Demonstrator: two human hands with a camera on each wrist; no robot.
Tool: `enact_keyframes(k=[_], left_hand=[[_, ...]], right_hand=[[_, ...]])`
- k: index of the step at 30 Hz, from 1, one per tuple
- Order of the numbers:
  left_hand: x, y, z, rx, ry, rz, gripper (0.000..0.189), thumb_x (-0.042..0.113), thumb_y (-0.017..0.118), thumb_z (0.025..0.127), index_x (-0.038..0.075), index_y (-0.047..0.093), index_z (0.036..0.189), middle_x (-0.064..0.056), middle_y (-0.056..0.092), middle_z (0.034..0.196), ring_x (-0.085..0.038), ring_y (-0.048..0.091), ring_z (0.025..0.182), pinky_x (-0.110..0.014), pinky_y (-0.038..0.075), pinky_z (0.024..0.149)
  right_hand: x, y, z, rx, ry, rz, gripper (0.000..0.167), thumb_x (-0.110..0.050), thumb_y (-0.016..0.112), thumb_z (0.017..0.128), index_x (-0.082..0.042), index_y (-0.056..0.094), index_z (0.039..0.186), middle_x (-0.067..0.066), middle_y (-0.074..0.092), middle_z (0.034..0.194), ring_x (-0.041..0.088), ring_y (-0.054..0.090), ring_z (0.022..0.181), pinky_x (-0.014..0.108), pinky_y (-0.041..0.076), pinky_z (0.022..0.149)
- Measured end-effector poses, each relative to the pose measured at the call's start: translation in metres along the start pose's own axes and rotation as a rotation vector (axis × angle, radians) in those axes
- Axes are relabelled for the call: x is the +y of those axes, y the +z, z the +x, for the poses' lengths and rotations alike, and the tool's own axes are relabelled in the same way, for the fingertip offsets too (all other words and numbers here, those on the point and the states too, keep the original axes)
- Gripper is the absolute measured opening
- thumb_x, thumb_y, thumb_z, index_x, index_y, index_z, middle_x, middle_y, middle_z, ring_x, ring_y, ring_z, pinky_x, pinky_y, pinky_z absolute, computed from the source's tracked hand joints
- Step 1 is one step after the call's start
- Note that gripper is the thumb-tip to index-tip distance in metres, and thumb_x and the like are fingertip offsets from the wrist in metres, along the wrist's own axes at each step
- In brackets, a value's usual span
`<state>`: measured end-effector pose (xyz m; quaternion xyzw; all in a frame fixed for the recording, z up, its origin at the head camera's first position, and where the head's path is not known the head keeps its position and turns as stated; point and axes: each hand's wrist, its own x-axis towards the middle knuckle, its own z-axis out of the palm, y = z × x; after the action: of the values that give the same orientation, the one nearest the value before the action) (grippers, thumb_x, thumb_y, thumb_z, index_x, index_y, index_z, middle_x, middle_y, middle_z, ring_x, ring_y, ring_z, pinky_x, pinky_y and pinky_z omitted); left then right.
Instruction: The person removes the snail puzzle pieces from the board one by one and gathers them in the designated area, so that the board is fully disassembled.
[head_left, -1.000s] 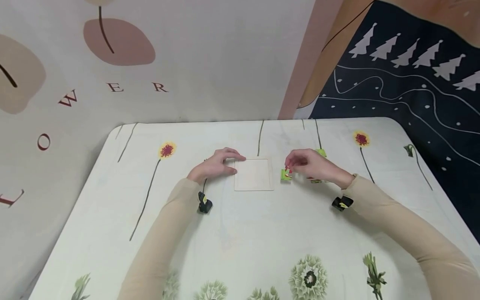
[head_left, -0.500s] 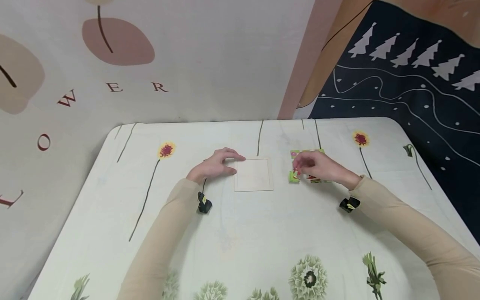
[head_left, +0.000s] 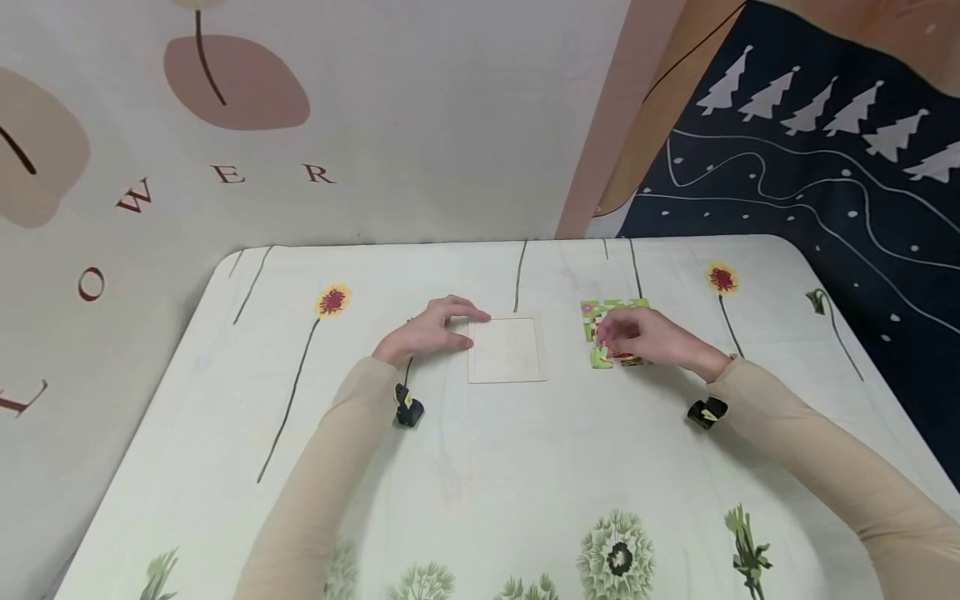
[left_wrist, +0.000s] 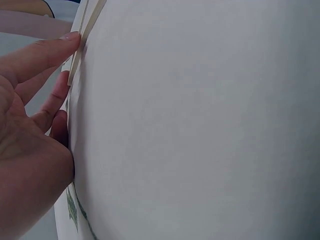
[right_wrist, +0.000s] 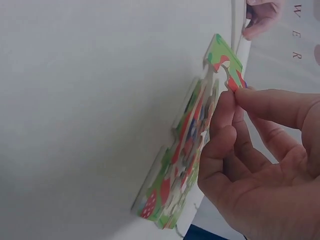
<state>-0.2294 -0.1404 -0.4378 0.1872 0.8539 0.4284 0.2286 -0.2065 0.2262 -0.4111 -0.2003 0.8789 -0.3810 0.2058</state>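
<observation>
A flat, pale square puzzle tray (head_left: 507, 350) with a raised border lies mid-table in the head view. My left hand (head_left: 431, 330) rests at its left side, thumb and fingertips touching the edge; the left wrist view shows the fingers extended along the thin tray edge (left_wrist: 76, 62). My right hand (head_left: 651, 337) pinches a green-and-red jigsaw piece (right_wrist: 226, 54) by its corner between thumb and forefinger. The piece is tilted, beside a group of other jigsaw pieces (right_wrist: 162, 192), green with red and white print. In the head view the hand covers much of that group.
A white cloth (head_left: 480, 458) printed with flowers and stems covers the table. Behind it rises a pale wall hanging (head_left: 450, 125) with letters, and at right a dark blue one (head_left: 795, 183) with white trees.
My right hand has moved right with the jigsaw piece, away from the tray and over to the other pieces. The left hand has stayed at the tray.
</observation>
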Motion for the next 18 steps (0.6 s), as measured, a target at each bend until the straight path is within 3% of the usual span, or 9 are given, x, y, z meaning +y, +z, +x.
enact_keyframes(k=[18], left_hand=[[-0.0028, 0.0012, 0.0005, 0.003, 0.016, 0.019, 0.046, 0.005, 0.066, 0.090, 0.013, 0.063, 0.135, -0.012, 0.043, 0.148, -0.033, 0.029, 0.143, -0.055, 0.022, 0.118]], right_hand=[[0.0046, 0.0035, 0.0058, 0.031, -0.049, -0.101, 0.014, 0.005, 0.061, 0.092, -0.001, 0.068, 0.102, 0.013, 0.071, 0.098, 0.015, 0.061, 0.083, 0.022, 0.049, 0.071]])
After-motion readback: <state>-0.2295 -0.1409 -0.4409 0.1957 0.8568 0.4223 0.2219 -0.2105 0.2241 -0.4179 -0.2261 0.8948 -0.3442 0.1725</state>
